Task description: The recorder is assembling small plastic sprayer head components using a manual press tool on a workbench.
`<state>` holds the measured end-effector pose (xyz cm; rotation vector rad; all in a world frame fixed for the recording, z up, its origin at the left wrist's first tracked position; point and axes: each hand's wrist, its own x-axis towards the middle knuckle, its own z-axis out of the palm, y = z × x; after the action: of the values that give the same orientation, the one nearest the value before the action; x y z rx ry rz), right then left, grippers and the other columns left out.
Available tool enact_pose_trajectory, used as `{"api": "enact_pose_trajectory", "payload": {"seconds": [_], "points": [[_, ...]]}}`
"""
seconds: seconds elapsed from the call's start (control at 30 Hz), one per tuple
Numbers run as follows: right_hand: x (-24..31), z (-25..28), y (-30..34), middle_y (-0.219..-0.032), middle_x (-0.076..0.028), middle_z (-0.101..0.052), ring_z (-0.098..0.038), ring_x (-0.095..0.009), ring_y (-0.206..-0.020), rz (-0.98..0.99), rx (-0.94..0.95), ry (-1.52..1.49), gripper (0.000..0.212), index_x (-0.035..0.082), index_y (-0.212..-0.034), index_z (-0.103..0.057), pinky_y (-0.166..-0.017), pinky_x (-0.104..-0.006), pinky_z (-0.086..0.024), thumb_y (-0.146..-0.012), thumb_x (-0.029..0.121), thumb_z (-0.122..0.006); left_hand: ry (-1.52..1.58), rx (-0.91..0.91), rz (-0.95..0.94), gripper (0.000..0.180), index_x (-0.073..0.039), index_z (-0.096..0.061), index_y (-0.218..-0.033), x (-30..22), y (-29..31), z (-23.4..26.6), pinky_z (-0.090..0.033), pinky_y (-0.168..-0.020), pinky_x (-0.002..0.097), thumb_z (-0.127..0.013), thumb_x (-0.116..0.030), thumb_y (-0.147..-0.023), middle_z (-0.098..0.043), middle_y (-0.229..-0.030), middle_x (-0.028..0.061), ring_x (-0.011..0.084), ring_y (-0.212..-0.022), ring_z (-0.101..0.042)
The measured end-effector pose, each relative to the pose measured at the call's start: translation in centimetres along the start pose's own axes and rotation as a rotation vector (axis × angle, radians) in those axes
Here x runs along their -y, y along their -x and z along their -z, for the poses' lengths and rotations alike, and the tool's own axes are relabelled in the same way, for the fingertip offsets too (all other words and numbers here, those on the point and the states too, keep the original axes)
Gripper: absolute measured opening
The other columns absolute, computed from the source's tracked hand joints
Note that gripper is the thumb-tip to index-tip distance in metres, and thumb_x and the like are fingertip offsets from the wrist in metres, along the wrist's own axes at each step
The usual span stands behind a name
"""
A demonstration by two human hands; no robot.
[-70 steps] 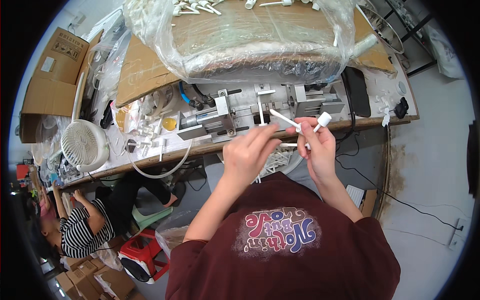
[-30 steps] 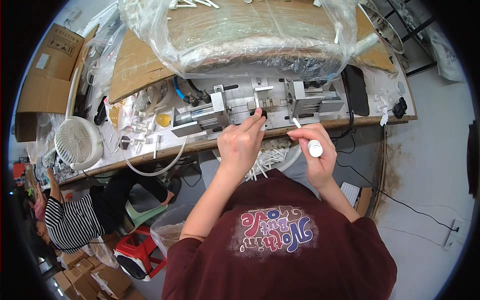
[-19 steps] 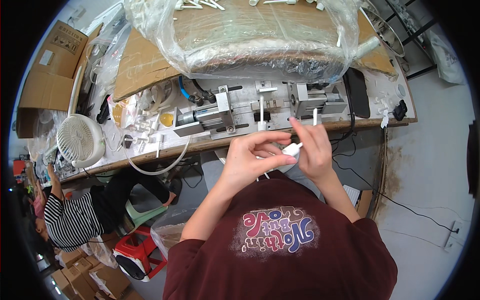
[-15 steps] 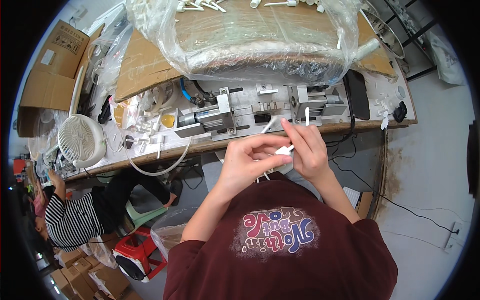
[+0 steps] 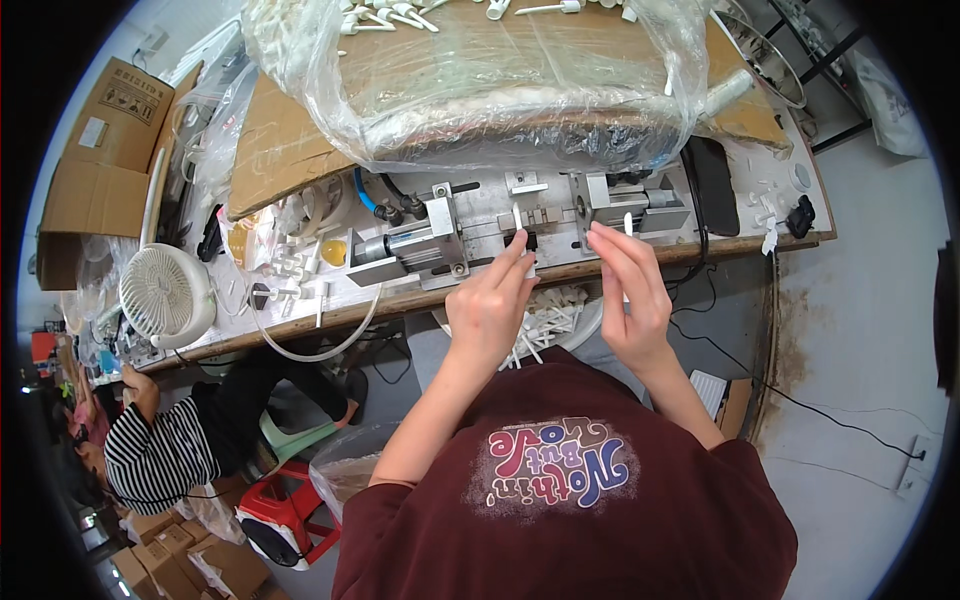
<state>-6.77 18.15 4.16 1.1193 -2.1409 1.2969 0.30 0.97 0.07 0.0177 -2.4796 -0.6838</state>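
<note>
My left hand (image 5: 488, 308) is closed on a slender white plastic stick (image 5: 518, 214), which points up from the fingertips in front of the small metal holder (image 5: 543, 215) at the middle of the bench fixture. To its right, my right hand (image 5: 640, 300) has its fingers drawn together around another white plastic stick (image 5: 628, 223), whose tip shows above the fingers. The fixture has a left metal clamp unit (image 5: 410, 245) and a right one (image 5: 640, 203) facing each other. Below the hands, a white basin (image 5: 592, 322) holds several white capped sticks (image 5: 545, 325).
Cardboard and a plastic bag (image 5: 520, 135) with more white pieces cover the bench behind the fixture. A phone (image 5: 710, 185) lies at right, a white fan (image 5: 167, 290) at left. A hose (image 5: 320, 347) loops over the bench edge. Another person (image 5: 165, 450) sits at left.
Both hands were together over the lap; they have separated and moved. The left has reached up to the fixture with its stick, and the basin beneath is now uncovered.
</note>
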Motion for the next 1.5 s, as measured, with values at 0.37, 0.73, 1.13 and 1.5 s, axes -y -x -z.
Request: {"api": "enact_pose_trajectory", "payload": {"seconds": [0.37,0.73,1.13,1.5], "points": [[0.4,-0.2,0.6,-0.14,-0.024,-0.049,-0.052,-0.035,-0.127,-0.171,-0.072,-0.21,0.043,-0.004,-0.135,-0.05,-0.102,-0.0386,-0.047,-0.092,-0.007,-0.048,-0.109,0.094,-0.007,0.026,-0.011,-0.074,-0.098,-0.1,-1.4,0.8,-0.053,-0.059,0.0296,-0.079,-0.016,-0.073,-0.071,-0.116,-0.0004,0.0209,-0.061,-0.066],[2.3,-1.2,0.8,-0.149,-0.024,-0.038,-0.04,-0.036,-0.139,-0.461,0.051,-1.025,0.052,0.001,-0.153,-0.019,-0.116,-0.0449,-0.031,-0.104,0.012,-0.035,0.798,0.156,0.085,0.042,-0.004,-0.069,-0.108,-4.4,-2.2,3.0,-0.057,-0.068,0.0275,-0.086,-0.012,-0.07,-0.068,-0.096,0.0094,0.0174,-0.077,-0.069],[1.5,-1.3,0.4,-0.147,-0.027,-0.041,-0.042,-0.039,-0.136,-0.136,0.063,-0.405,0.052,-0.005,-0.142,-0.04,-0.113,-0.0437,-0.032,-0.094,0.009,-0.054,0.32,0.056,-0.087,0.027,0.002,-0.069,-0.103,-2.6,-1.3,3.6,-0.057,-0.073,0.0329,-0.075,-0.003,-0.077,-0.063,-0.123,0.0133,0.023,-0.089,-0.069],[0.9,-0.3,1.8,-0.134,-0.021,-0.055,-0.054,-0.034,-0.121,-0.218,0.063,-0.224,0.041,-0.003,-0.128,-0.054,-0.105,-0.0407,-0.04,-0.088,0.003,-0.061,-0.18,0.142,-0.164,0.025,-0.006,-0.072,-0.102,0.3,-1.8,1.4,-0.052,-0.058,0.0314,-0.076,-0.013,-0.078,-0.069,-0.121,0.0076,0.0214,-0.059,-0.065]]}}
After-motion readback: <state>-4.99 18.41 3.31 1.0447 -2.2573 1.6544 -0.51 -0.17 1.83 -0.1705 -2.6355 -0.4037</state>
